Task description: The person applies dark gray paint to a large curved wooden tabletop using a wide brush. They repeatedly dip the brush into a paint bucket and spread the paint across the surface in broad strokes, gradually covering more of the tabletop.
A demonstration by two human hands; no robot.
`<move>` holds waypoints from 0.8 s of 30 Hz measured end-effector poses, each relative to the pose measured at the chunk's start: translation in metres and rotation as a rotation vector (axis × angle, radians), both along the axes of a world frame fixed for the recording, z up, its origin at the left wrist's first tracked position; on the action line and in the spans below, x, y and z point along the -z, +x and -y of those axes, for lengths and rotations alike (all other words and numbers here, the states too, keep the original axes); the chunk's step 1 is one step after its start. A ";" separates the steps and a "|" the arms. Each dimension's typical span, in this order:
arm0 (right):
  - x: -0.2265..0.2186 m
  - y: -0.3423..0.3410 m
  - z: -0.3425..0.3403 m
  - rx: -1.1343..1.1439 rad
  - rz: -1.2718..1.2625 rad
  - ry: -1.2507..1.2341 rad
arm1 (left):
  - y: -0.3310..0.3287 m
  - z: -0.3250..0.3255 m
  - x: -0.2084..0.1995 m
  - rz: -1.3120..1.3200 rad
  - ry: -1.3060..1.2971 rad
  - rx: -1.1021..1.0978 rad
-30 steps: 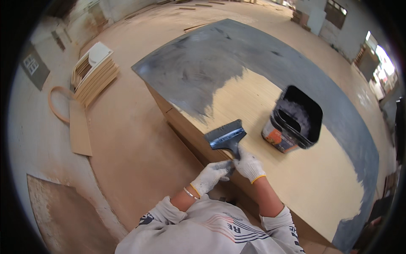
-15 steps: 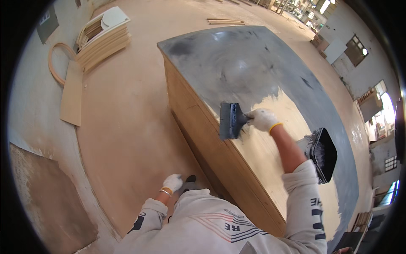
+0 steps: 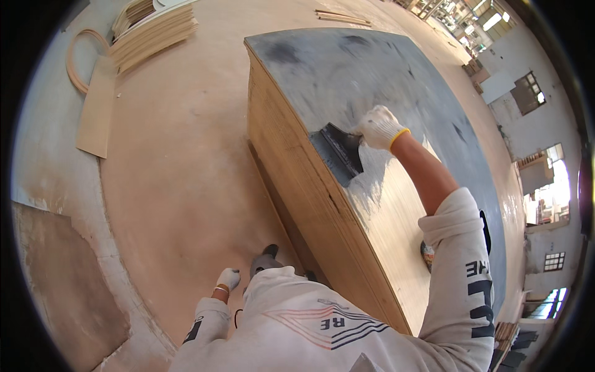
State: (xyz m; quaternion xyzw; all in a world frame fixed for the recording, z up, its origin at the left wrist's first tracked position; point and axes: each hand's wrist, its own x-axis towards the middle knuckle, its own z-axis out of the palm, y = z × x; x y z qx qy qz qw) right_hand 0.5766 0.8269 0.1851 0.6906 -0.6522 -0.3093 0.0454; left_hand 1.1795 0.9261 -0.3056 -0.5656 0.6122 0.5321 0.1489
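My right hand (image 3: 377, 127), in a white knit glove with a yellow cuff, grips a wide black scraper (image 3: 343, 149). Its blade lies against the left edge of a large wooden block's top (image 3: 396, 217). Dark grey paste (image 3: 347, 80) coats the far part and right side of that top, while pale bare wood shows nearer me. Thin grey streaks trail just below the blade. Behind my right sleeve a bucket (image 3: 426, 254) is mostly hidden. My left hand (image 3: 229, 278), also gloved, hangs low beside my body with fingers loosely curled and nothing visible in them.
Stacked cut boards (image 3: 155, 40), a wooden ring (image 3: 71, 62) and a leaning panel (image 3: 96, 111) stand along the left wall. Several wood strips (image 3: 343, 17) lie on the floor beyond the block. My shoe (image 3: 268, 254) is close to the block's side.
The scraper has come down from above the surface onto the block's left edge, tilting over. Grey streaks now cover wood that was bare there. My right arm now hides most of the bucket.
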 end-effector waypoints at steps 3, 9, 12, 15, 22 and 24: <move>-0.009 0.001 -0.013 -0.070 -0.023 0.075 | -0.036 0.022 -0.028 -0.037 0.165 -0.228; -0.015 0.004 -0.071 0.035 0.061 0.154 | -0.027 0.032 -0.010 -0.106 -0.005 -0.307; -0.007 0.000 -0.036 0.080 0.053 -0.011 | -0.019 0.040 0.000 -0.049 -0.035 -0.080; -0.013 0.023 -0.008 0.141 -0.038 -0.004 | -0.030 0.055 -0.010 -0.040 0.037 -0.123; -0.006 0.017 -0.055 -0.032 -0.032 0.077 | -0.045 0.074 -0.010 -0.069 -0.023 -0.170; -0.006 0.021 -0.030 -0.006 -0.026 -0.008 | -0.046 0.072 -0.001 -0.084 -0.080 -0.100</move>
